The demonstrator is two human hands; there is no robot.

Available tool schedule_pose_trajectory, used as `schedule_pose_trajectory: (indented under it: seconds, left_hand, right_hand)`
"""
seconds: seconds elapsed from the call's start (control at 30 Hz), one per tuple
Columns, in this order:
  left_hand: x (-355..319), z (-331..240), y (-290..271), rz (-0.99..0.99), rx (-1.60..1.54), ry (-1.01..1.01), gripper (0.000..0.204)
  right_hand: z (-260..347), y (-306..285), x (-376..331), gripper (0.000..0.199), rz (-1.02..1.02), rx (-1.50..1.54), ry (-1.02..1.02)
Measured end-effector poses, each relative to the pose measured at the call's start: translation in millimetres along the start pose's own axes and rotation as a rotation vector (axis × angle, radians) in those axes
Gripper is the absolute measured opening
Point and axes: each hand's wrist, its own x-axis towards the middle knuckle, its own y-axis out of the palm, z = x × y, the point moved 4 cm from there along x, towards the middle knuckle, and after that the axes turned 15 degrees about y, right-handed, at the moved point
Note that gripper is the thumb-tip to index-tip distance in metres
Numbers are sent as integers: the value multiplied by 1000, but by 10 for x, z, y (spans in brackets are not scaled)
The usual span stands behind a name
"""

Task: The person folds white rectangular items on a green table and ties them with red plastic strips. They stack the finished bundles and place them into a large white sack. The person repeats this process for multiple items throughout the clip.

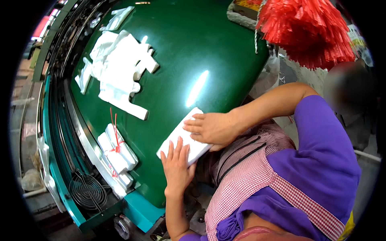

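A folded stack of white plastic bags (pixel 198 149) lies slantwise on the green tabletop (pixel 169 60), close to my body. My left hand (pixel 176 166) rests on its near left end, fingers spread and the thumb along the near side. Across its right part my right hand (pixel 213 127) lies flat, fingers stretched out and pressing on the top. Neither hand is closed round the stack. Left of my hands are white bundles (pixel 126 154) bound with thin red ties (pixel 117 148), their ends standing up. Farther back, loose white bags (pixel 116 60) are spread in an uneven heap.
A big bunch of red plastic strands (pixel 305 32) hangs at the upper right, beside a tray (pixel 243 16) at the table's far edge. Along the left run a metal rail (pixel 86 138) and a teal machine frame (pixel 142 211), with a dark wire coil (pixel 88 190).
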Motion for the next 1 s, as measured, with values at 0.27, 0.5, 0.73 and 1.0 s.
schedule_pose_trajectory:
  seconds: [0.27,0.5,0.73,1.0]
  left_hand:
    - [-32,650,-88,-137,-217,-316,18]
    - [275,469,46,-279,-344,-94,38]
    - [371,601,127,-95,-651,-285,36]
    - [-199,241,419,-566,-1303,-461,26]
  right_hand:
    - [-455,93,441,34,195,462,459]
    - [-990,39,148,36,-341,1396,780]
    - [-2140,-645,-1313,23,-1542,1692,886]
    - [-1310,-203,-474,27,-782,1538,962]
